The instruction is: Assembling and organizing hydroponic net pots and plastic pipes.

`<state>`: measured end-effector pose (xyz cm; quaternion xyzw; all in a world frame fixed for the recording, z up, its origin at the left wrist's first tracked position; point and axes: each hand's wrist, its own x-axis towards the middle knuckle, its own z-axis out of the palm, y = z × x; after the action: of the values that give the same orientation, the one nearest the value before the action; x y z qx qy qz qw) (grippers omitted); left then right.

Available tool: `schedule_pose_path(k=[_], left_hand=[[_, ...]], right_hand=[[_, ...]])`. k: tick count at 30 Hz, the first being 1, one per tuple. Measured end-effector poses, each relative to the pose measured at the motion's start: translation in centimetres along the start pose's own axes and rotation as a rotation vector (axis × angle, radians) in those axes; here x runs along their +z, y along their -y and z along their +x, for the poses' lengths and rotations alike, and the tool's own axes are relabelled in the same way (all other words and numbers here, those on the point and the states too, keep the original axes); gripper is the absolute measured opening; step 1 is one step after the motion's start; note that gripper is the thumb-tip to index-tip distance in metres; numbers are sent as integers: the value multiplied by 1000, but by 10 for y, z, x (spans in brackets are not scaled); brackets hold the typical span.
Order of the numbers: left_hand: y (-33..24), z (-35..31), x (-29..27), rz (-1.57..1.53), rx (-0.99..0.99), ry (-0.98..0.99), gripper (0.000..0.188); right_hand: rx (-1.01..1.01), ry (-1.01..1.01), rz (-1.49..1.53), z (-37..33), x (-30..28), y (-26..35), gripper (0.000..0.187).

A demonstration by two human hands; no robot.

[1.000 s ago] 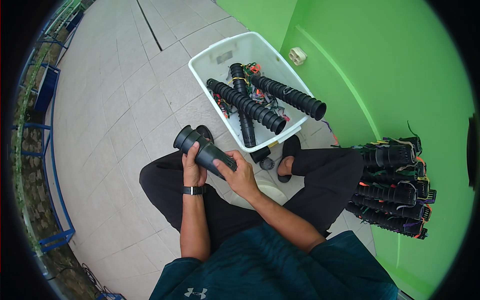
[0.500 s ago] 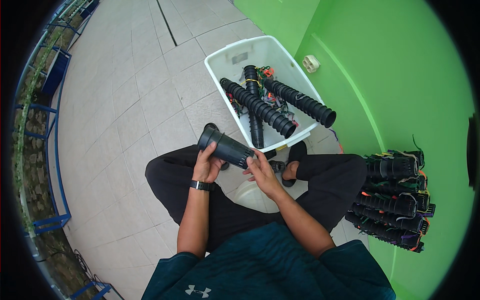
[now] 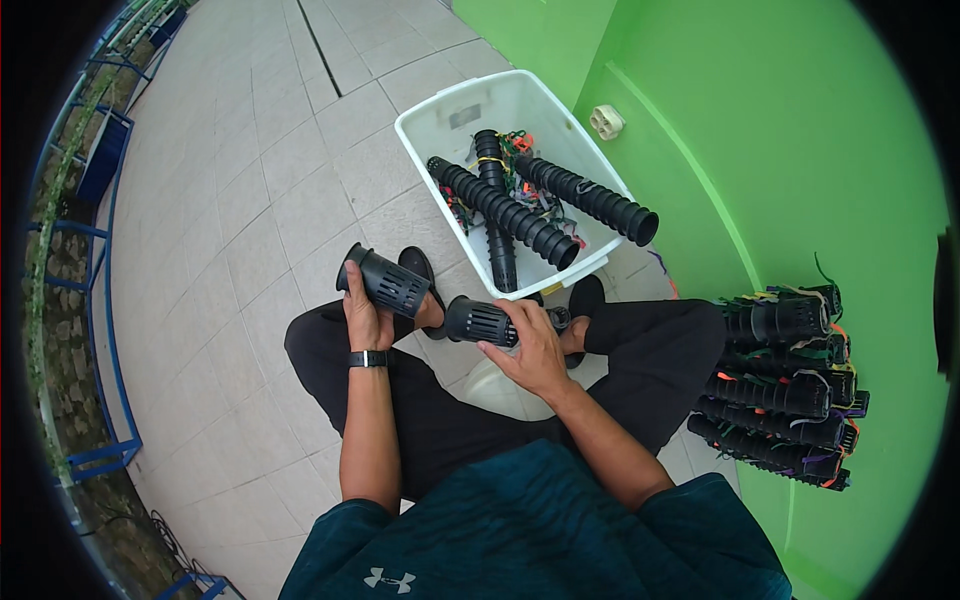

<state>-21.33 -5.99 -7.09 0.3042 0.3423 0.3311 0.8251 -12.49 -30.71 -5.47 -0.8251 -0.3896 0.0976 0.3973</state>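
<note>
A: The left slotted net pot [image 3: 390, 285] and right slotted net pot [image 3: 475, 320] have come apart, nearer than the white tub [image 3: 490, 100].
B: Held how?
A: The left hand [image 3: 369, 316] grips the first, the right hand [image 3: 537, 345] the second.
B: Handling?
A: Probably light, stiff plastic (slots offer grip); best clasped round the sides. No readable writing; the shirt [image 3: 480, 510] has a pale logo [image 3: 388, 580].

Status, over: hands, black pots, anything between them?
Left hand holds one slotted pot. Right hand holds a second slotted pot. Pots apart; white tub beyond, not between them.
</note>
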Motion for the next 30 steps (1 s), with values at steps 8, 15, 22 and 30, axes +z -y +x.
schedule_pose_path(k=[8, 15, 22, 30], left_hand=[[47, -28, 12, -76, -336, 337, 55], [47, -41, 34, 60, -188, 330, 63], [29, -62, 57, -76, -68, 229, 44], [20, -79, 56, 43, 30, 430, 63]], right_hand=[[646, 106, 1012, -3, 9, -8, 65], [581, -81, 974, 17, 28, 10, 52], [349, -192, 821, 14, 21, 34, 48], [698, 138, 1272, 14, 3, 46, 54]])
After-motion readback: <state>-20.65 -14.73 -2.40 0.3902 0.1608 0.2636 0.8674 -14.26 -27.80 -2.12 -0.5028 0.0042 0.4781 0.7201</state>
